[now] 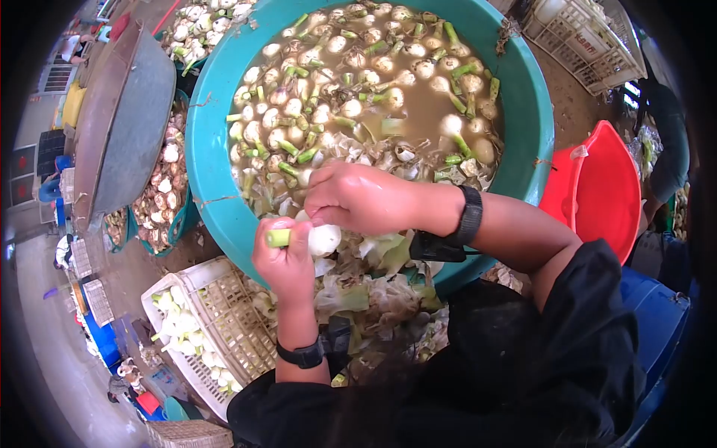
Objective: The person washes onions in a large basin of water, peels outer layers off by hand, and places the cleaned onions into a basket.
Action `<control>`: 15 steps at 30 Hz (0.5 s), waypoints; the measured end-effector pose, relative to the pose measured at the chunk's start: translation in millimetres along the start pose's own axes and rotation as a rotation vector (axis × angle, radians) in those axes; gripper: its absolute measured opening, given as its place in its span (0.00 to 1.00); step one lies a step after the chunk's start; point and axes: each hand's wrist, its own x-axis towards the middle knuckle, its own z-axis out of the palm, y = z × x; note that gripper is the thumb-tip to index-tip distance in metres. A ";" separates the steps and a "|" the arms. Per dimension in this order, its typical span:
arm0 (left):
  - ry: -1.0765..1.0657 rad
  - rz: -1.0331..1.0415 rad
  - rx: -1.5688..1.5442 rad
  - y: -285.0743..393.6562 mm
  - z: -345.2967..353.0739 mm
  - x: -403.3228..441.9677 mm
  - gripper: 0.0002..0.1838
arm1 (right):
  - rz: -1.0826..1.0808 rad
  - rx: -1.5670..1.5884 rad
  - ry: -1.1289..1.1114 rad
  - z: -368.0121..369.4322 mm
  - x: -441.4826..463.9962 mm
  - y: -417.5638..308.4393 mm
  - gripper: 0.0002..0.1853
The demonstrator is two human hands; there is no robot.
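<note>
Brown floor [571, 119] surrounded a teal tub [207, 142] of murky water [418, 116] and floating bulbs [396, 97]. Over its near side, the left hand [285, 261] gripped a white bulb [325, 241], green stem [278, 238] poking out; the right hand [358, 198] curled closed just beside it, any pinched peel hidden.

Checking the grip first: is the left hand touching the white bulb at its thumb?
Touching. In the head view, the left hand grips the white bulb, its green stem showing between thumb and fingers.
</note>
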 end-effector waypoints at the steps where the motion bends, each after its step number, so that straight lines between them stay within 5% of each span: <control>1: 0.082 -0.141 -0.040 0.8 1.7 -1.7 0.12 | -0.078 -0.131 -0.006 -0.6 -6.4 -3.0 0.05; 2: 0.086 -0.142 -0.037 -1.0 0.3 1.5 0.12 | -0.157 -0.262 -0.014 -0.1 -14.1 -6.7 0.06; 4: 0.420 -0.711 -0.513 -4.6 -0.7 14.7 0.15 | -0.096 -0.343 -0.040 9.4 -39.4 -11.4 0.04; 6: 0.509 -0.790 -0.496 2.0 0.2 20.1 0.18 | -0.089 -0.633 -0.343 23.7 -62.4 9.6 0.04; 8: 0.348 -1.021 -0.840 -0.6 -10.0 16.5 0.20 | 0.339 -0.870 -0.538 18.5 -60.9 21.7 0.05; 10: 0.346 -0.995 -0.758 13.9 -8.3 17.9 0.18 | 0.347 -0.890 -0.447 9.2 -49.4 12.6 0.04; 12: 0.346 -0.973 -0.691 17.8 -3.5 16.0 0.16 | 0.122 -0.212 0.275 6.6 -13.6 -18.2 0.06; 15: 0.205 -0.486 -0.044 7.1 3.4 6.6 0.18 | -0.039 -0.140 0.164 8.7 5.7 -12.0 0.08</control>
